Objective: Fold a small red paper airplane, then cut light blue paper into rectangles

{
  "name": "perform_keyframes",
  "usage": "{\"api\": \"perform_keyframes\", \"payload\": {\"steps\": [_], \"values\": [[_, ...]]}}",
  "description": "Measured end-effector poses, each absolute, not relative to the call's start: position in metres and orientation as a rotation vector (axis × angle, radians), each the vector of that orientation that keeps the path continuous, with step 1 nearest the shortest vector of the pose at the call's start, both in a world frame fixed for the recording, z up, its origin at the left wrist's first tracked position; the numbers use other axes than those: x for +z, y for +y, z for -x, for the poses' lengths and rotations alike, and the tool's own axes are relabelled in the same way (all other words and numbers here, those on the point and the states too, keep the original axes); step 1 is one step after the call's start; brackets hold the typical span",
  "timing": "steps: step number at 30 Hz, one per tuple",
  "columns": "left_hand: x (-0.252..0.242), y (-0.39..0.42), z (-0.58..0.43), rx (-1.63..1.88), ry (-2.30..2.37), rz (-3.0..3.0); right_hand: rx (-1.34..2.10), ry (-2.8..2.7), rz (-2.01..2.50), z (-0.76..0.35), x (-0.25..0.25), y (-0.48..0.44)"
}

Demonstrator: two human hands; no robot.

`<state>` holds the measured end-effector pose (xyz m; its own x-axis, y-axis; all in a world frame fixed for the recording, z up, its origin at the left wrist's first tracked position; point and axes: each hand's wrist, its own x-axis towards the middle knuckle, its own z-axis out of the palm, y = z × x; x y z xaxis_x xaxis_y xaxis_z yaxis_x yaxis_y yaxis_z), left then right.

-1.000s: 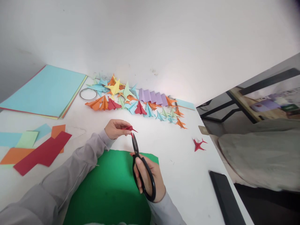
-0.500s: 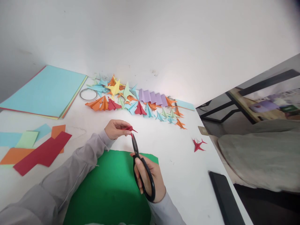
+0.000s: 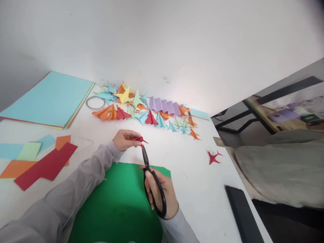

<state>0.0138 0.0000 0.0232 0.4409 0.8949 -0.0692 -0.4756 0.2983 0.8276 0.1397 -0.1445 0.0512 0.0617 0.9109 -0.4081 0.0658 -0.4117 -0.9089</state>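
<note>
My left hand (image 3: 124, 139) pinches a small folded red paper piece (image 3: 140, 139) just above the white table (image 3: 197, 182). My right hand (image 3: 162, 192) grips black scissors (image 3: 152, 180) by their handles. The scissor blades point up and their tip meets the red piece from below. A green sheet (image 3: 118, 206) lies under both hands near the front edge. A finished red paper star shape (image 3: 214, 157) lies on the table to the right.
Several folded paper shapes (image 3: 141, 108) in many colours and a purple pleated strip (image 3: 164, 105) line the wall. A tape ring (image 3: 94, 102), a stack of coloured sheets (image 3: 48, 99), paper offcuts (image 3: 37, 158) and a black phone (image 3: 243, 212) are around.
</note>
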Motion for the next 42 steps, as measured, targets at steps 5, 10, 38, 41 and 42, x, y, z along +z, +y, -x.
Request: {"api": "perform_keyframes", "payload": {"steps": [5, 10, 38, 41, 42], "values": [[0.024, 0.0, -0.014, 0.988, 0.604, -0.836, 1.422, -0.99, 1.601, -0.137, 0.054, -0.145], [0.024, 0.0, -0.014, 0.991, 0.605, -0.833, 1.407, -0.978, 1.605, -0.136, 0.053, -0.146], [0.004, 0.01, -0.008, 1.05, 0.527, -0.591, 1.853, -0.573, 0.935, -0.142, 0.036, -0.146], [0.009, 0.013, -0.004, 0.972, 0.499, -0.506, 1.842, -0.617, 0.967, -0.138, 0.034, -0.146], [0.01, 0.013, -0.003, 0.961, 0.498, -0.488, 1.84, -0.641, 0.988, -0.137, 0.033, -0.146]]}}
